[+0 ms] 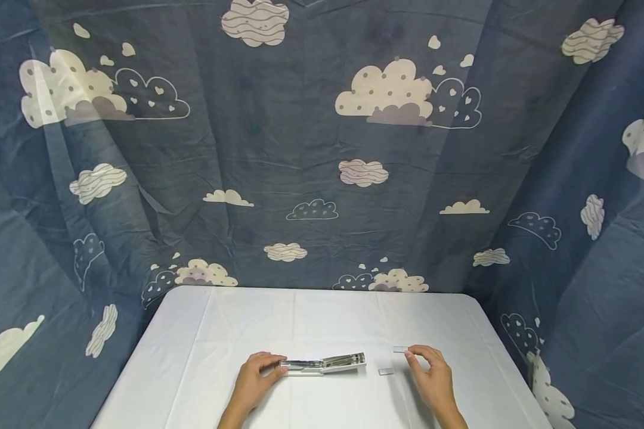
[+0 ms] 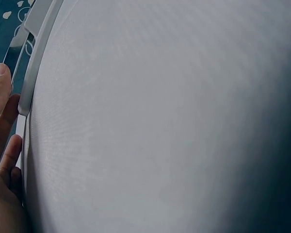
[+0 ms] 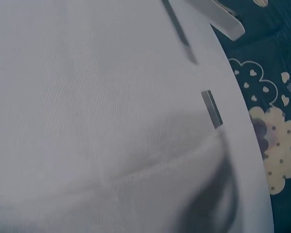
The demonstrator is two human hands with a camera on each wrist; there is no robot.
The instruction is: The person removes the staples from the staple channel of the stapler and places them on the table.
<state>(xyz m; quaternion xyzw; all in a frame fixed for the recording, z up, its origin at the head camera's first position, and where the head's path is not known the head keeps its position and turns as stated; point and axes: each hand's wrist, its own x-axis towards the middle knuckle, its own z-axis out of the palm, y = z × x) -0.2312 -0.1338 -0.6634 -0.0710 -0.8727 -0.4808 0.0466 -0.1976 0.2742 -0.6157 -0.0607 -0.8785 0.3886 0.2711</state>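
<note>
My left hand (image 1: 254,379) pinches the left end of a white stapler (image 1: 344,361) between thumb and fingers. The stapler's top arm is swung far back to the right, baring its metal inside. My right hand (image 1: 433,376) holds a small grey staple strip (image 1: 399,349) in its fingertips, raised a little above the table, right of the stapler. A second staple strip (image 3: 212,109) lies on the white cloth between the stapler and my right hand. In the left wrist view, my thumb and fingers sit at the stapler's near end.
A white cloth covers the table (image 1: 236,316). Behind it and along both sides hangs a dark blue curtain (image 1: 279,143) printed with clouds. My right hand casts a shadow on the cloth.
</note>
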